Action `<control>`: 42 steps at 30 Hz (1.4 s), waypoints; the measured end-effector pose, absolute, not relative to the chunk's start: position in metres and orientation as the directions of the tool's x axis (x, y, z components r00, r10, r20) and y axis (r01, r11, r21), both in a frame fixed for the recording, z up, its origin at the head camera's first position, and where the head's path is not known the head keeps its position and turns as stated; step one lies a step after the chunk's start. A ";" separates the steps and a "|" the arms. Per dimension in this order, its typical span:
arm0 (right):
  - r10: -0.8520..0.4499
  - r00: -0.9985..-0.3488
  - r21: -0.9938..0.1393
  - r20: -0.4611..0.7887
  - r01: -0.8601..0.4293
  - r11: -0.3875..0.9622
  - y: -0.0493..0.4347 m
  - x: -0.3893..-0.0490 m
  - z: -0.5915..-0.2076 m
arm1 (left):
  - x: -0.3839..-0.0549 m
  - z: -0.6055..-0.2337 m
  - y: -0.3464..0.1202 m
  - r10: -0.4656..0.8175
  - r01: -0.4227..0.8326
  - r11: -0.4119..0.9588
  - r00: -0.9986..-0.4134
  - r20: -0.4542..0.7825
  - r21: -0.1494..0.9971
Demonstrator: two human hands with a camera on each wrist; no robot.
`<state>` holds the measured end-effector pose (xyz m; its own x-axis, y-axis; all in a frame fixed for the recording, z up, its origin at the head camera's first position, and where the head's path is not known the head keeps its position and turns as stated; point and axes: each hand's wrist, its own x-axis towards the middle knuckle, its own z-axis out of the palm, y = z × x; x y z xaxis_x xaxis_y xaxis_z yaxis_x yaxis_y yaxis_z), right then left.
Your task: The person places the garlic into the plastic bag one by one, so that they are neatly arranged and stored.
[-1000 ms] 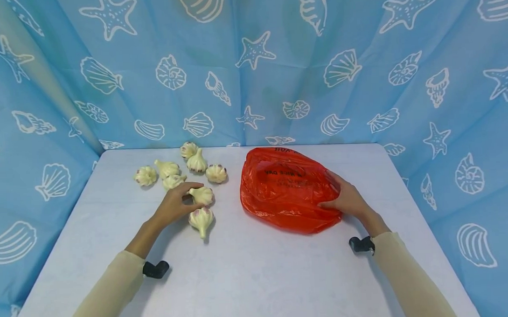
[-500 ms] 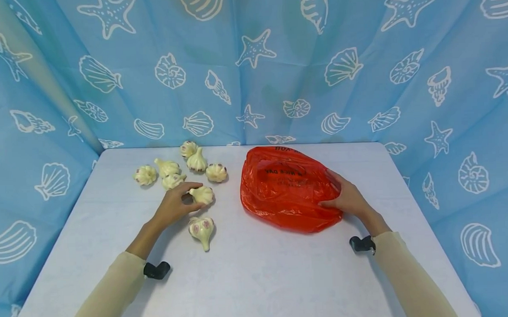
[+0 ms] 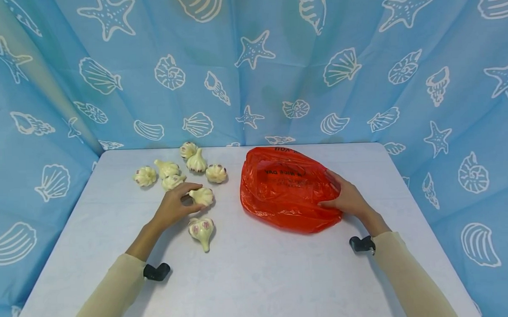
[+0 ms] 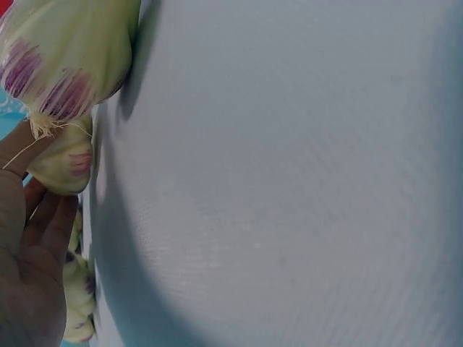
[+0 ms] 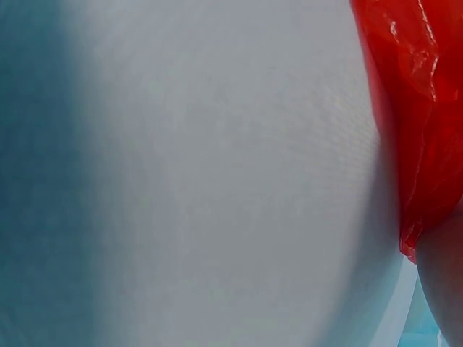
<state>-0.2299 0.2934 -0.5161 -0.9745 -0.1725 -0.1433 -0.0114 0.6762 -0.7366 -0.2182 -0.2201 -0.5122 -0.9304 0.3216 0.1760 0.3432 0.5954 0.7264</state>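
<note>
With thumb and fingers my left hand (image 3: 173,205) holds a garlic bulb (image 3: 202,196), its stem pointing toward the palm. In the left wrist view the held bulb (image 4: 69,166) sits between the thumb and fingers, partly behind a nearer garlic bulb (image 4: 79,58) with purple streaks and thin roots. That nearer bulb (image 3: 201,229) lies just in front of the hand in the head view, stem toward me. On the right, my right hand (image 3: 349,199) grips the side of a red plastic bag (image 3: 288,190) with dark printing. Some of its fingertips are hidden in the bag's folds.
Several more garlic bulbs (image 3: 196,161) lie in a loose group at the back left of the white table (image 3: 258,279). A blue curtain (image 3: 251,84) with white shells and starfish hangs behind and along both sides.
The loose garlic bulb in front of the left hand has rolled a little toward me and turned, showing its purple marks. Both hands and the bag have stayed almost still.
</note>
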 end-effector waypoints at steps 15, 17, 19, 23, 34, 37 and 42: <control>-0.176 -0.976 -0.721 -0.130 -0.029 0.692 0.297 -0.231 -0.515 | -0.222 -0.492 -0.210 0.333 0.425 0.535 -0.901 0.280 0.730; -0.180 -0.976 -0.722 -0.125 -0.034 0.691 0.298 -0.231 -0.515 | -0.223 -0.487 -0.206 0.329 0.437 0.537 -0.896 0.298 0.721; -0.182 -0.975 -0.722 -0.129 -0.034 0.691 0.298 -0.231 -0.516 | -0.224 -0.480 -0.202 0.324 0.447 0.533 -0.892 0.314 0.718; -0.177 -0.974 -0.720 -0.143 -0.020 0.694 0.299 -0.231 -0.518 | -0.227 -0.467 -0.193 0.326 0.463 0.517 -0.884 0.334 0.720; -0.179 -0.974 -0.735 -0.138 -0.021 0.678 0.299 -0.232 -0.519 | -0.241 -0.426 -0.156 0.381 0.559 0.443 -0.825 0.417 0.701; -0.179 -0.974 -0.738 -0.141 -0.017 0.675 0.298 -0.233 -0.520 | -0.243 -0.415 -0.144 0.397 0.581 0.423 -0.809 0.434 0.695; -0.185 -0.972 -0.757 -0.143 -0.013 0.653 0.299 -0.234 -0.519 | -0.245 -0.404 -0.125 0.423 0.610 0.357 -0.781 0.460 0.707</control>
<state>-0.2335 0.2989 -0.5190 -0.9722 -0.1853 -0.1430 -0.0132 0.6535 -0.7568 -0.2451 -0.1253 -0.4037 -0.7807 0.4229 0.4600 0.6101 0.3567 0.7075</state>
